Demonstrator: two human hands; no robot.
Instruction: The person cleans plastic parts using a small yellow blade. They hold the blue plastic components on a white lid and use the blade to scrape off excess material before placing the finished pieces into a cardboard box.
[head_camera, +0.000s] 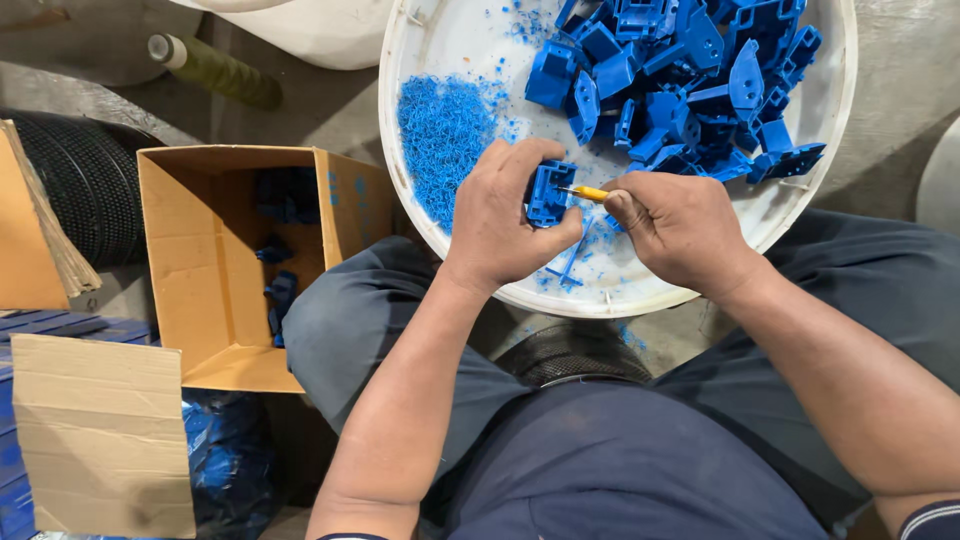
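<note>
The left hand (510, 215) grips a blue plastic part (549, 193) over a round white tray (430, 60). The right hand (675, 228) holds a yellow-handled tool (588, 193) against the part. Blue shavings (442, 135) and more blue parts (690, 80) lie in the tray. An open cardboard box (215, 270) stands to the left.

Yellow tool (590, 193) mostly inside right grip (678, 232)
</note>
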